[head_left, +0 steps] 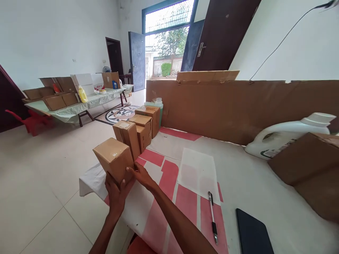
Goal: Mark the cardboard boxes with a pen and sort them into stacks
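Note:
Both my hands hold a small closed cardboard box (pixel 113 157) at the left end of the table (pixel 251 183), which is covered in white and red cloth. My left hand (pixel 116 193) grips the box from below at its near end. My right hand (pixel 141 175) presses against its right lower side. Just behind stands a row of similar small boxes (pixel 141 128), upright and touching each other. A green bottle with a white cap (pixel 158 104) stands at the far end of that row.
A white sheet (pixel 199 173), a pen (pixel 212 217) and a dark tablet (pixel 253 234) lie on the table. A white jug (pixel 286 135) lies on its side beside a large box (pixel 309 165). A tall cardboard wall (pixel 238 106) backs the table. Another table with boxes (pixel 74 102) stands far left.

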The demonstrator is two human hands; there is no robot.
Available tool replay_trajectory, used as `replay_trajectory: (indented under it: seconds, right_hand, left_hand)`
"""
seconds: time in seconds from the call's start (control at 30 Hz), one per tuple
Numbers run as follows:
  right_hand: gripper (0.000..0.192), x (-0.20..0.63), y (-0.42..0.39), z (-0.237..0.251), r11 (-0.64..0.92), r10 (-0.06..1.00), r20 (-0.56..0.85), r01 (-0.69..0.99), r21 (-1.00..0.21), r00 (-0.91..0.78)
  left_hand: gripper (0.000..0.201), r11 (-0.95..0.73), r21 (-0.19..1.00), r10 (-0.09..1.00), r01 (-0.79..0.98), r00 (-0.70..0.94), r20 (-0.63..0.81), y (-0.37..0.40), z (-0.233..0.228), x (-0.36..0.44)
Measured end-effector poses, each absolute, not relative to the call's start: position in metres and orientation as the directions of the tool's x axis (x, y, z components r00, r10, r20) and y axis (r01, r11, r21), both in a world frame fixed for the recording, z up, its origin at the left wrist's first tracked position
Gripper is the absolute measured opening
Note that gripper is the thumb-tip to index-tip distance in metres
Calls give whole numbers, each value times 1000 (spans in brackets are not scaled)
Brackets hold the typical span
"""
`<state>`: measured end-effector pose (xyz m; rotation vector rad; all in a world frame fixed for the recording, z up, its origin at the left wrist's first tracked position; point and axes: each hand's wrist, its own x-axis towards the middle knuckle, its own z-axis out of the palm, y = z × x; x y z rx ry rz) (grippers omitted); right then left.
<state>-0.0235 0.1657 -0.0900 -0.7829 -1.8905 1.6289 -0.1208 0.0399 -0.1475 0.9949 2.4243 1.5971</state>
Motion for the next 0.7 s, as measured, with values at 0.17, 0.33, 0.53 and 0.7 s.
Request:
replay_trajectory:
  seconds: [0.17,0.33,0.53,0.7]
  right_hand:
    - [43,-15,177,-96,143,829,26,166,-976,-559]
    - [32,80,155,-92,166,928,89,187,-968,-362]
    - [48,339,147,-83,71,861,246,374,-925,444]
    - [37,516,170,-88,-70,539,315,415,-907,781]
  left_hand:
    - [99,311,824,500,473,-819,281,92,-143,-121]
    - [111,288,834,564,470,-787,249,81,-127,-111]
    - [114,24,652,681,758,-489,545,46,-150,-58]
    - [82,-264,601,815,754,-159,557,62,-144,37]
